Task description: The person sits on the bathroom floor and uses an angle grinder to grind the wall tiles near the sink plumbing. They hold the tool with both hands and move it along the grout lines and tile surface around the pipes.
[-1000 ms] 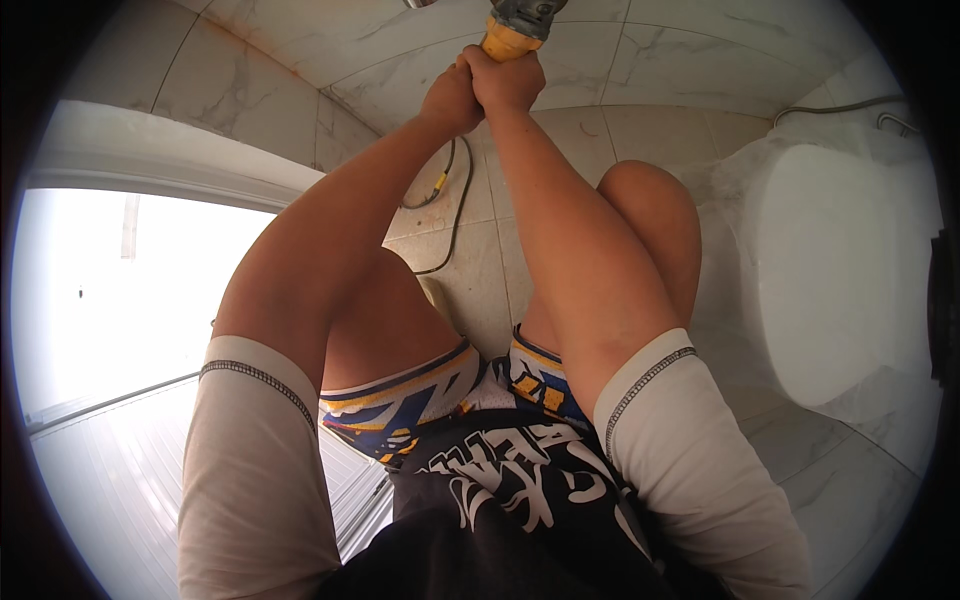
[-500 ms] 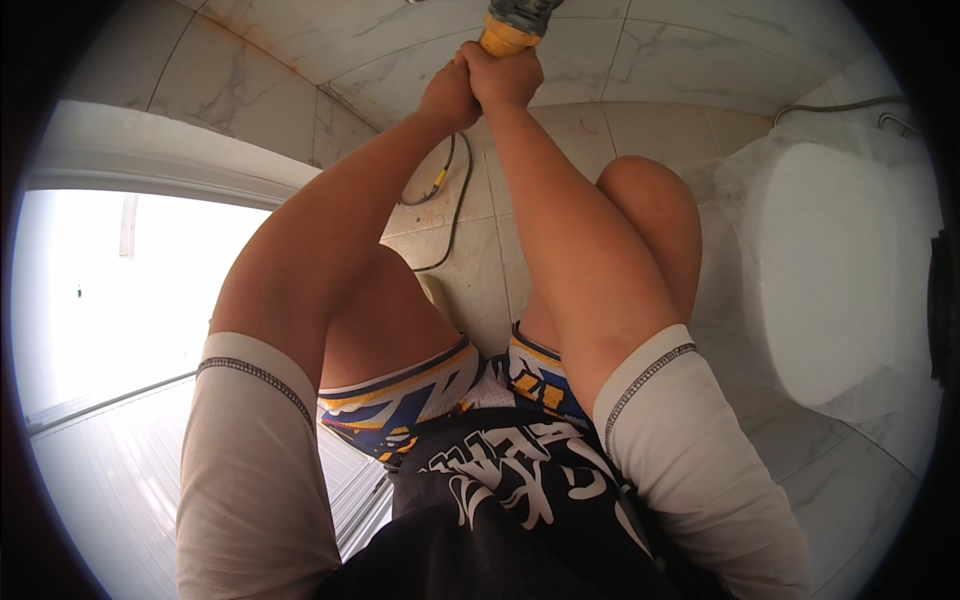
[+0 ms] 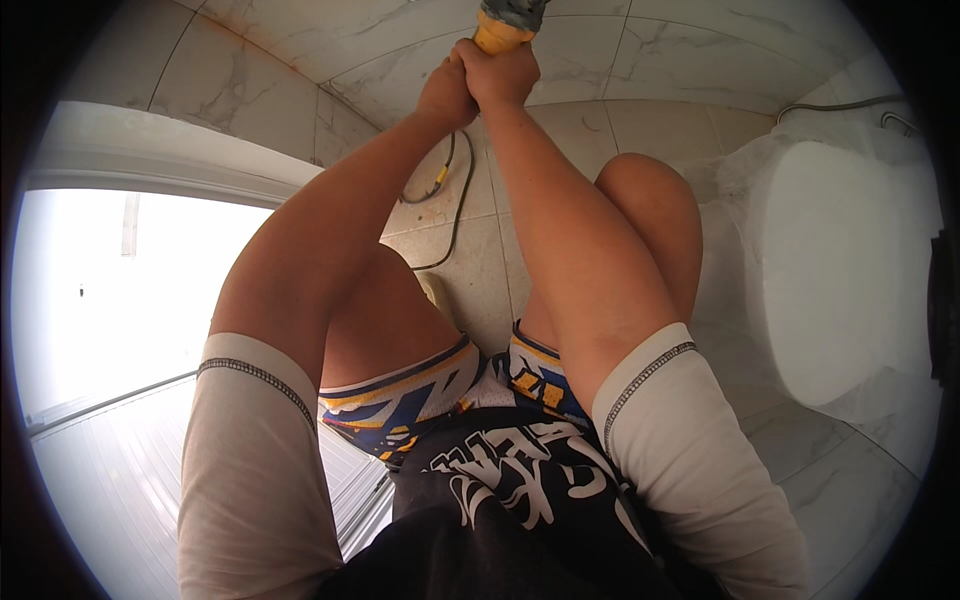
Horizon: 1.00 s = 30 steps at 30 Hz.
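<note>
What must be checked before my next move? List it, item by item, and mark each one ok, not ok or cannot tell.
1. Right hand closed on the tool: ok, wrapped around its yellow part.
2. Left hand gripping too: cannot tell; it is against the right hand, but its hold is hidden.
3. Tool's working end: cannot tell; the top edge of the picture cuts it off.
4. Hand protection: not ok; both hands are bare.
5. Cord free of the left leg: cannot tell; it runs out of sight there.
6. Plastic away from the tool: ok, off to the right.
</note>
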Motion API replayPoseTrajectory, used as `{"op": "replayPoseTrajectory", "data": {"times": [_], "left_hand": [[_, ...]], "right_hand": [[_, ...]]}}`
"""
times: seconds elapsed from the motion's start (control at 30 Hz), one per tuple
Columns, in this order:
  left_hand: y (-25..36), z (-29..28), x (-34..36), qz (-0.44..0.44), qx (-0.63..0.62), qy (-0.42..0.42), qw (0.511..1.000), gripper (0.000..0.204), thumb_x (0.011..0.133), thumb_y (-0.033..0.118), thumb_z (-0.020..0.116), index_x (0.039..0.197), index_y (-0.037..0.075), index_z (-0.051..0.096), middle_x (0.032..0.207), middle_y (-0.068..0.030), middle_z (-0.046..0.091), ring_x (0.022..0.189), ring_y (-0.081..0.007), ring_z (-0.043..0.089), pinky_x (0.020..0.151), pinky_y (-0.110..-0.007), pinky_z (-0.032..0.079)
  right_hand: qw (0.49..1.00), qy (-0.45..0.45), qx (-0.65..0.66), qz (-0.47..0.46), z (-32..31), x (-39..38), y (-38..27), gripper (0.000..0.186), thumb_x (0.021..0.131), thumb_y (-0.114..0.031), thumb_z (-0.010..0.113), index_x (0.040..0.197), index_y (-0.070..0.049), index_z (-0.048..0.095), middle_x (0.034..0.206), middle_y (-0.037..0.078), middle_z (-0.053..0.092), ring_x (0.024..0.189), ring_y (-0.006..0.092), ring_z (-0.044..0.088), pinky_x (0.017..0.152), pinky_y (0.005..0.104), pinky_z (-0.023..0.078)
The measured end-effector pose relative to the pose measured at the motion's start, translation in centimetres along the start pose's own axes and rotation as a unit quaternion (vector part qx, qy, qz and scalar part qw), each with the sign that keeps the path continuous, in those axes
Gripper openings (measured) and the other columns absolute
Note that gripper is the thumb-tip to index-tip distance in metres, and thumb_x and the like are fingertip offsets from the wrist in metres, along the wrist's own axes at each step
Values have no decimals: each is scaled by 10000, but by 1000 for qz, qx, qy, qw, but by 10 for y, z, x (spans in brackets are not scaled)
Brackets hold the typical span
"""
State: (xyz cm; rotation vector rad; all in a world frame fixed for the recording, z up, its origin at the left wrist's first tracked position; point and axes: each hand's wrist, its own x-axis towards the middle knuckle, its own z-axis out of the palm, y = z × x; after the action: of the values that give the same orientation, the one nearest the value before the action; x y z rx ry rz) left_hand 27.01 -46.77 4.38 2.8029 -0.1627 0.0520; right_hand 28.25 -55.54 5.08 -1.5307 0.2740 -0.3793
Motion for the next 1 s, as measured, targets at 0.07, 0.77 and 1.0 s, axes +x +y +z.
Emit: {"op": "replayPoseTrajectory", "data": {"times": [0.07, 0.77, 1.0], "left_hand": [[-2, 1, 1, 16, 13, 4, 1000, 544, 785, 194, 692, 1166, -51, 390, 1113, -243, 564, 1051, -362, 587, 889, -418, 497], [5, -2, -5, 15, 31, 27, 999, 580, 751, 230, 730, 1181, -39, 449, 1134, -209, 568, 1047, -341, 591, 893, -407, 495], [4, 3, -9, 1, 15, 47, 999, 555, 751, 240, 728, 1167, -28, 478, 1135, -210, 552, 1049, -341, 581, 902, -412, 491]], "right_hand": [[1000, -6, 10, 13, 2, 2, -1, 580, 552, -220, 802, 978, 60, 526, 923, 196, 662, 843, 333, 676, 768, 380, 558], [999, -24, -22, -30, 0, -1, -3, 553, 572, -242, 814, 958, 45, 541, 881, 202, 666, 819, 339, 679, 763, 386, 560], [998, -38, -35, -43, 1, -1, 0, 570, 563, -265, 815, 959, 43, 545, 882, 200, 666, 813, 342, 678, 755, 390, 558]]}}
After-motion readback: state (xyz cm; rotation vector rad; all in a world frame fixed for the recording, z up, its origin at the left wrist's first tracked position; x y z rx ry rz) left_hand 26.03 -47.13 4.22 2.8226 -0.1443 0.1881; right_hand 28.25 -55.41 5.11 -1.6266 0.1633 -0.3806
